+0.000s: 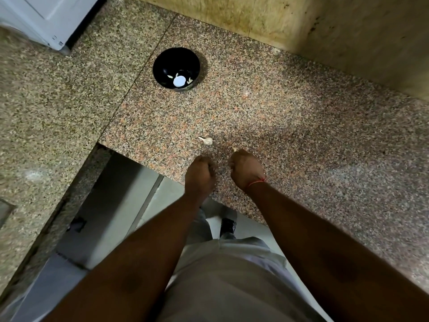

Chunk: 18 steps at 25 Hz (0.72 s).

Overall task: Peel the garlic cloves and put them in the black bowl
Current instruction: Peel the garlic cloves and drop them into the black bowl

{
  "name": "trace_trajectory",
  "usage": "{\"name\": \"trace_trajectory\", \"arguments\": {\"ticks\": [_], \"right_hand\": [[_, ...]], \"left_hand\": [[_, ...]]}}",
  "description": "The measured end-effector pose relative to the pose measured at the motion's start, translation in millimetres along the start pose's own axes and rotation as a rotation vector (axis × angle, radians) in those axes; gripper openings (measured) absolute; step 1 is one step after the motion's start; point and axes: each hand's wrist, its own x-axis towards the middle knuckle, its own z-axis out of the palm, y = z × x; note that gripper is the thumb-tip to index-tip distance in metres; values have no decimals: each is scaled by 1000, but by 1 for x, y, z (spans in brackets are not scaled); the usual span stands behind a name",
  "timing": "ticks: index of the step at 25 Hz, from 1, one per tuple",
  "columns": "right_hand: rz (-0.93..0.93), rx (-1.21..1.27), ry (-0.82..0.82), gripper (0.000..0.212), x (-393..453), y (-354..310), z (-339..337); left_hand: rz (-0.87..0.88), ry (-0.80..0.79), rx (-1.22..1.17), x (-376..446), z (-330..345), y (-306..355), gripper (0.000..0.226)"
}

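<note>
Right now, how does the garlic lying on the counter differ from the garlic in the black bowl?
The garlic piece on the counter is single, whitish and keeps a pointed stalk-like tail; the cloves in the bowl are several, small, pale slivers. The counter piece lies near the hands, the bowl cloves farther back. The counter piece lies bare on granite; the cloves sit beside a bright glare spot. Both lie untouched.

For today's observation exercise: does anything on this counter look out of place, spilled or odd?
Nothing stands out. The black bowl sits upright with a few cloves inside, one unpeeled garlic clove lies loose on the granite counter, and a pale tip pokes from the curled right hand. The left hand is curled too.
</note>
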Motion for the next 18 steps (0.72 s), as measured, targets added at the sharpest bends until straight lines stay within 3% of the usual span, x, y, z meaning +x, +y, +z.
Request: {"name": "trace_trajectory", "arguments": {"ticks": [4, 9, 14, 18], "right_hand": [[42, 226, 94, 12, -10, 17, 7], [128, 486, 150, 11, -11, 23, 5], [67, 395, 213, 18, -6, 22, -1], [-15, 228, 81, 28, 3, 15, -5]], "left_hand": [[17, 42, -20, -1, 5, 1, 7], [65, -20, -71, 15, 2, 12, 32], [163, -48, -58, 25, -3, 8, 25], [193, 4, -23, 26, -2, 6, 18]]}}
